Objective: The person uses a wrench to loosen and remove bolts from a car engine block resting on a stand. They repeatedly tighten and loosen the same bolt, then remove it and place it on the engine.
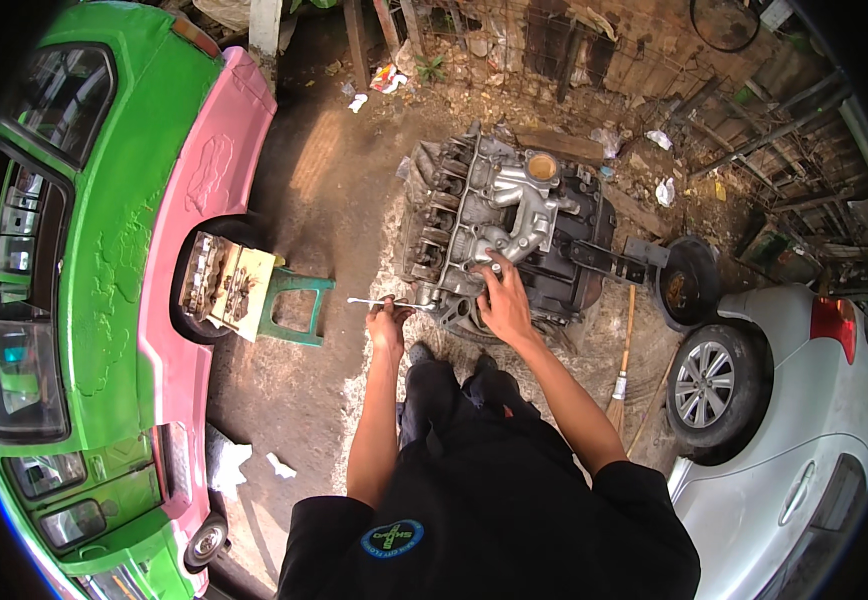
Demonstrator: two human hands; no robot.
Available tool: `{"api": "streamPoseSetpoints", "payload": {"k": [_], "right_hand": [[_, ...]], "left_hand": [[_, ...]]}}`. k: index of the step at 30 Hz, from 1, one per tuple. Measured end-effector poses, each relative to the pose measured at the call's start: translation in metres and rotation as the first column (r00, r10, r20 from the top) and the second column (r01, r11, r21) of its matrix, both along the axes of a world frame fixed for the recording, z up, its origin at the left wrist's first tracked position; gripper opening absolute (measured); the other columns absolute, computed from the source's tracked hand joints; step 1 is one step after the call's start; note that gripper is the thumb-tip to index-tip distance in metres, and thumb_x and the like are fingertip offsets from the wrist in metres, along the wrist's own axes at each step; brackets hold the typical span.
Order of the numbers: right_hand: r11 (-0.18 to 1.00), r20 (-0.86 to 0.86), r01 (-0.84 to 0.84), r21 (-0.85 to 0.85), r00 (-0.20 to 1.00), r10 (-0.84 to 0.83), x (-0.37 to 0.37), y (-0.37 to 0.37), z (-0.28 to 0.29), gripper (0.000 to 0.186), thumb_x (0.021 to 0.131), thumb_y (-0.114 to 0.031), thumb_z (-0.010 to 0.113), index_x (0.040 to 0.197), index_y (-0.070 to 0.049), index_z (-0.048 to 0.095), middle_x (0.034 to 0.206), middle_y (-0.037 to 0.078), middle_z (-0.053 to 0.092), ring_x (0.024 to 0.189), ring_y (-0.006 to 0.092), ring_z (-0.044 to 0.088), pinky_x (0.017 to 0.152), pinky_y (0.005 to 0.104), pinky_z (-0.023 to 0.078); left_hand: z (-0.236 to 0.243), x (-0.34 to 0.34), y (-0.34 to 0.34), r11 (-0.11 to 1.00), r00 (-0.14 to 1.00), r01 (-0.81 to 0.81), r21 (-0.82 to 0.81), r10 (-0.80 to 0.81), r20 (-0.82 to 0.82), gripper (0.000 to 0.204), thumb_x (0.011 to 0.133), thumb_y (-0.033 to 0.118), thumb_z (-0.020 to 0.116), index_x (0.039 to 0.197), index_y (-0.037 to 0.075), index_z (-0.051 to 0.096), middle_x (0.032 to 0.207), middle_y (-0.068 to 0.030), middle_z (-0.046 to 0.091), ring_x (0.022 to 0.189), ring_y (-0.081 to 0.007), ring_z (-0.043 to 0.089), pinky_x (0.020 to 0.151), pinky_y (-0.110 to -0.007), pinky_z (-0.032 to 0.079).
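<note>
My left hand (386,322) is closed round a thin silver wrench (362,301), held level at the engine's near left corner. One end of the wrench sticks out to the left of my fingers. In front of me stands a bare car engine (474,215) with a silver intake manifold (529,225) on top. My right hand (504,305) reaches onto the near part of the engine, its fingers apart and touching metal just below the manifold's curved pipes. A short round metal piece (495,268) shows between those fingers; whether they grip it is hard to see.
On the left, a green and pink van (119,230) stands beside a green plastic stool (299,310) and a box of metal parts (234,285). To the right are a black basin (689,280), a broom (622,385) and a silver car (784,380). Rubble lines the far wall.
</note>
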State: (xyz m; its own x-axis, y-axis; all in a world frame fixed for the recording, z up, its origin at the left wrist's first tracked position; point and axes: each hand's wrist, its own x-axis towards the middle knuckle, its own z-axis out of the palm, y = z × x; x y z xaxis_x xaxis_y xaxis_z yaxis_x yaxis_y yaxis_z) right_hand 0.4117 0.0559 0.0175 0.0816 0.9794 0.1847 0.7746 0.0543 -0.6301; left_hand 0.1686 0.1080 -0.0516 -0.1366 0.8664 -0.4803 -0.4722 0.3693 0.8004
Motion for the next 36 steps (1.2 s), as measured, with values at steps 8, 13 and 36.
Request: {"api": "streamPoseSetpoints", "payload": {"k": [8,13,36], "right_hand": [[1.0,0.02,-0.001,-0.028,1.0,0.001,0.0,0.001,-0.002,0.053,0.081,0.005,0.063,0.129,-0.017,0.06,0.153,0.013,0.037,0.136,0.0424,0.045,0.104,0.0521,0.05],[1.0,0.035,0.007,-0.015,0.999,-0.007,0.001,0.0,-0.003,0.051,0.08,0.003,0.065,0.128,-0.015,0.06,0.152,0.012,0.039,0.133,0.0404,0.046,0.11,0.0516,0.046],[1.0,0.045,-0.016,-0.021,0.999,0.016,0.002,-0.001,0.002,0.054,0.08,0.001,0.069,0.13,-0.015,0.059,0.151,0.013,0.039,0.13,0.0404,0.048,0.11,0.0513,0.045]], "left_hand": [[-0.029,-0.014,0.002,0.987,0.987,0.036,-0.154,-0.011,0.163,0.023,0.109,0.014,0.049,0.123,-0.003,0.056,0.101,-0.0168,0.065,0.091,-0.0288,0.063,0.079,-0.044,0.055],[-0.013,-0.013,-0.021,0.998,0.998,0.023,-0.052,-0.02,0.056,0.017,0.109,0.014,0.052,0.112,-0.001,0.058,0.089,-0.0158,0.07,0.072,-0.0261,0.067,0.066,-0.037,0.057],[0.063,0.042,-0.089,0.832,0.705,0.348,0.432,0.071,-0.705,0.006,0.099,-0.009,0.053,0.102,-0.006,0.058,0.107,-0.0227,0.068,0.098,-0.0332,0.068,0.088,-0.04,0.054]]}}
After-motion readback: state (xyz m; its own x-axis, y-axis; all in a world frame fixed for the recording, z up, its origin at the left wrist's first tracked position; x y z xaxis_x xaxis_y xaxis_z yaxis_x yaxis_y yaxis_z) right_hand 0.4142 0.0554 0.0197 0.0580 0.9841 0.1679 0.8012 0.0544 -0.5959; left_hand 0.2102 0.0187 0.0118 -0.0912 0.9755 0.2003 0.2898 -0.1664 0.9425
